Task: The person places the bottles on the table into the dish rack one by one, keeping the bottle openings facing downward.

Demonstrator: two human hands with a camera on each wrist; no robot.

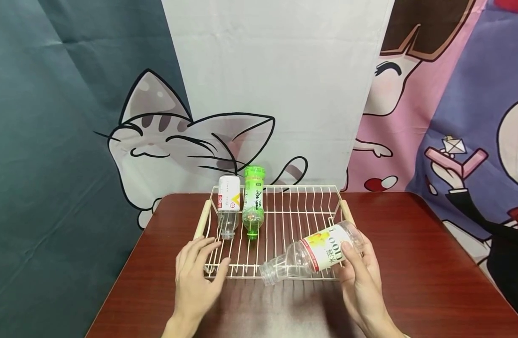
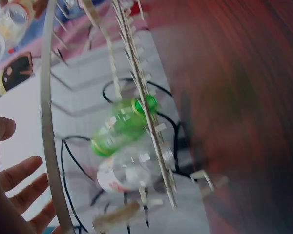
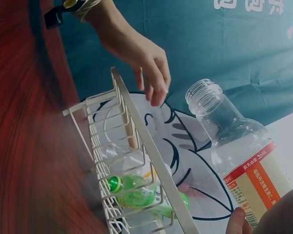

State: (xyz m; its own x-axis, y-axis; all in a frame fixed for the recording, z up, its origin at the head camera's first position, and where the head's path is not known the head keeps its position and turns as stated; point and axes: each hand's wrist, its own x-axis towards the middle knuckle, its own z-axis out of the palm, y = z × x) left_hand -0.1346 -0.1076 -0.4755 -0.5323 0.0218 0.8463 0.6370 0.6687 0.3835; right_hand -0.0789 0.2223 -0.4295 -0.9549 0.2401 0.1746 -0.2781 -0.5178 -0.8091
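In the head view my right hand (image 1: 362, 277) grips a clear plastic bottle (image 1: 299, 260) with a white and yellow label. The bottle is tilted, its uncapped mouth pointing left, over the front right of a cream wire rack (image 1: 284, 211). My left hand (image 1: 197, 277) is near the rack's front left corner, fingers spread, holding nothing. Inside the rack, side by side at the left, lie a clear bottle (image 1: 228, 206) with a white label and a green bottle (image 1: 253, 202), both with their necks toward me. The left wrist view is blurred.
The rack stands on a dark red wooden table (image 1: 394, 234) and has wooden side handles (image 1: 203, 218). Behind the table hangs a cloth backdrop (image 1: 276, 84) with a cartoon cat and other figures.
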